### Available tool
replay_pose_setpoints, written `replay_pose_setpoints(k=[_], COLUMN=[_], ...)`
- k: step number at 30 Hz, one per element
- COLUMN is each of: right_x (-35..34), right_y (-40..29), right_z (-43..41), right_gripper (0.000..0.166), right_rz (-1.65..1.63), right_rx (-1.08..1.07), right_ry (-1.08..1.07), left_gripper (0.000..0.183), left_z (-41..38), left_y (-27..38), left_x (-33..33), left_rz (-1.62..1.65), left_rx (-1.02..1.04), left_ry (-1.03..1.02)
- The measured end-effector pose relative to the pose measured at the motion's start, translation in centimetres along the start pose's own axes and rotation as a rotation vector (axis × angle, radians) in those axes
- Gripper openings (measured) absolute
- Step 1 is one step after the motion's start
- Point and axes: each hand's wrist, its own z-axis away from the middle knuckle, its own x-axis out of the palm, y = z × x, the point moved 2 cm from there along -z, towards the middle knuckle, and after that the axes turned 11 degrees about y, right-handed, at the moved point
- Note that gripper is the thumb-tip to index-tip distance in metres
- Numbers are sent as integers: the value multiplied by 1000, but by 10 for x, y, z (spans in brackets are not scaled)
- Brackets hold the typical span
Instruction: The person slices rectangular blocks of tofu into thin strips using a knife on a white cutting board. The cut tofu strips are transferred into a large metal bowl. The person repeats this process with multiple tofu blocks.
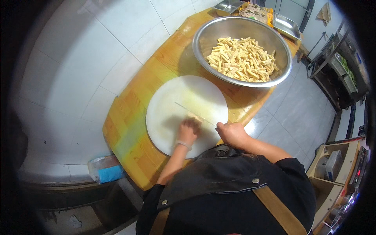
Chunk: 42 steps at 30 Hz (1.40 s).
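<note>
A round white cutting board (164, 100) lies on the wooden table before me. My right hand (232, 133) is closed around the handle of a kitchen knife (191, 111), whose thin blade is seen almost edge-on across the board. Just beside the blade, on its near side, is a small pale yellow piece of food (196, 117). Curled fingers of my left hand (189, 130) hold that piece against the board; they are blurred and partly hide it. Beyond the board stands a large steel bowl (202, 63) containing many pale yellow food strips (242, 60).
The wooden table (138, 117) runs along a tiled wall (88, 58) on the left. At its far end are a printed food bag (257, 13) and two steel trays (286, 25). A blue-and-clear package (108, 173) sits by the table's left edge. Shelving (337, 67) stands at right.
</note>
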Motion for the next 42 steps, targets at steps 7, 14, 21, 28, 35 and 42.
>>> replay_pose_setpoints(k=[7, 14, 21, 28, 35, 42], right_x=[6, 40, 3, 38, 7, 23], right_y=[-14, -10, -16, -15, -38, -17], right_z=[-1, -20, -33, -43, -10, -40], right_gripper=[9, 10, 12, 12, 12, 16], right_rz=[89, 140, 80, 22, 164, 6], right_rx=[-35, -39, -24, -8, -25, 14], right_ry=[-114, -112, -195, -79, -290, -41], left_gripper=[38, 32, 27, 25, 30, 18], left_z=[1, 2, 13, 6, 17, 17], left_y=[10, 15, -4, 9, 1, 4], left_x=[-3, -2, 14, -4, 20, -7], left_rz=[-105, -72, 53, 33, -143, 59], left_rx=[-128, -188, -196, -200, -174, -220], left_ry=[9, 69, 145, 82, 270, 226])
